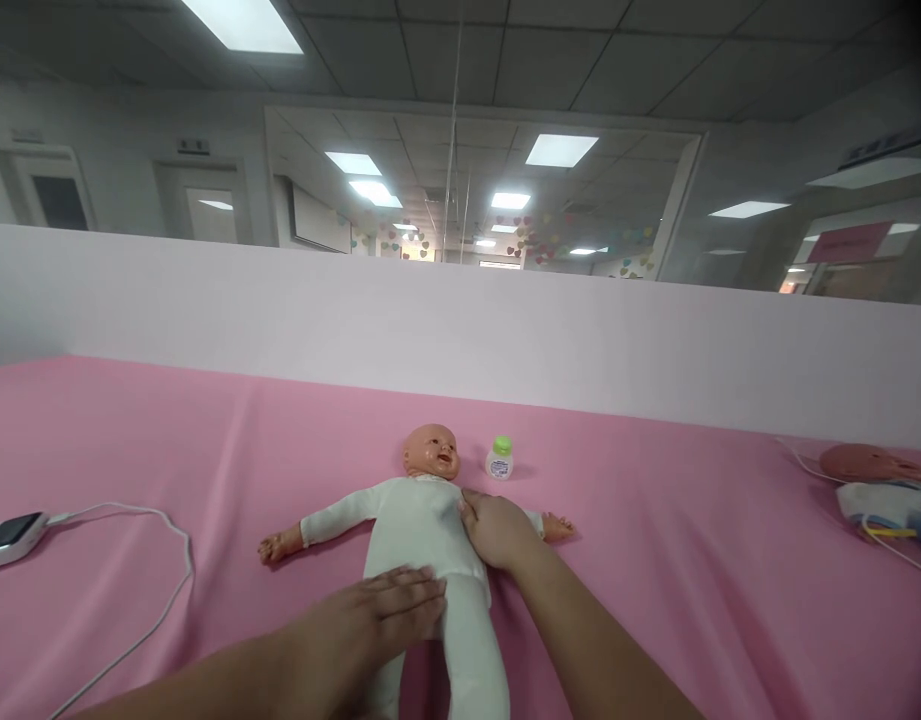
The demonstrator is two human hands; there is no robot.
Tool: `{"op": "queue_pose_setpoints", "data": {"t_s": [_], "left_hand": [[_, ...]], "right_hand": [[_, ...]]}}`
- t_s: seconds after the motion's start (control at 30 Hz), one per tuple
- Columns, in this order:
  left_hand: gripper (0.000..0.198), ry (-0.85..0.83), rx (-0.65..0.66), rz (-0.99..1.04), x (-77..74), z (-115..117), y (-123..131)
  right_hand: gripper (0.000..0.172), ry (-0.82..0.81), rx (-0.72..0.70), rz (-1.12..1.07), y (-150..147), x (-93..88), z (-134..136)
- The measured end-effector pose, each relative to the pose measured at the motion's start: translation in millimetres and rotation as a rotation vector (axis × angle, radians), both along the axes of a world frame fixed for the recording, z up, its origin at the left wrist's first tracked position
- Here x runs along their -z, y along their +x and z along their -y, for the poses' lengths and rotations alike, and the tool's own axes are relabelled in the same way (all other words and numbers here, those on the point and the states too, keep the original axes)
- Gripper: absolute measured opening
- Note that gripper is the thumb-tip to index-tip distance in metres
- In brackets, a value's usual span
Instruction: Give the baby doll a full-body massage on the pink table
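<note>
A baby doll [419, 525] in a white cloth suit lies on its back, arms spread and head away from me. My left hand [389, 610] rests flat across the doll's lower belly and hip, fingers stretched out together. At the chest, my right hand [497, 528] holds the doll's side below its arm. The right thumb lies on the chest; the other fingers are mostly hidden round the side. Just right of the doll's head stands a small clear bottle [499, 463] with a green cap and a printed label.
A pink sheet [655, 560] covers the surface. At far left lies a white device with a dark screen [14, 535], its cable [182, 560] looping towards me. Another doll [872, 463] lies at far right with thin tubing. A white partition [430, 320] rises behind, below glass.
</note>
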State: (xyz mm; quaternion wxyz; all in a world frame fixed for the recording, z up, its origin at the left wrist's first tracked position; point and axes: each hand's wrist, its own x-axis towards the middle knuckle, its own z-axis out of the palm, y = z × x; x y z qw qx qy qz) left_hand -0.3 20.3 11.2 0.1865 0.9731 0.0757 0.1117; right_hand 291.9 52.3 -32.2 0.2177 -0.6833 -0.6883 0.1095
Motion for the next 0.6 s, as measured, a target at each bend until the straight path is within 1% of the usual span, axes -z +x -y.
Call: {"op": "queue_pose_setpoints", "data": {"t_s": [0.03, 0.1, 0.23, 0.37, 0.5, 0.6], "left_hand": [[0.09, -0.006, 0.031, -0.017, 0.5, -11, 5], [0.088, -0.021, 0.02, -0.017, 2.8, -33, 15], [0.084, -0.077, -0.101, -0.095, 5.1, -65, 36], [0.083, -0.021, -0.202, -0.103, 10.5, -86, 49], [0.084, 0.041, -0.306, -0.106, 24.3, -111, 48], [0.08, 0.051, -0.46, -0.054, 35.9, -128, 39]], "right_hand": [[0.046, 0.0, 0.001, 0.002, 0, 0.2, 0], [0.046, -0.007, 0.001, 0.007, 0, 0.5, 0], [0.044, 0.0, -0.007, 0.008, -1, 2.2, -1], [0.045, 0.025, -0.014, 0.028, 0, 5.3, -3], [0.047, 0.032, -0.027, 0.015, 0, 5.0, -1], [0.049, 0.027, -0.036, -0.007, -1, 1.3, 2]]}}
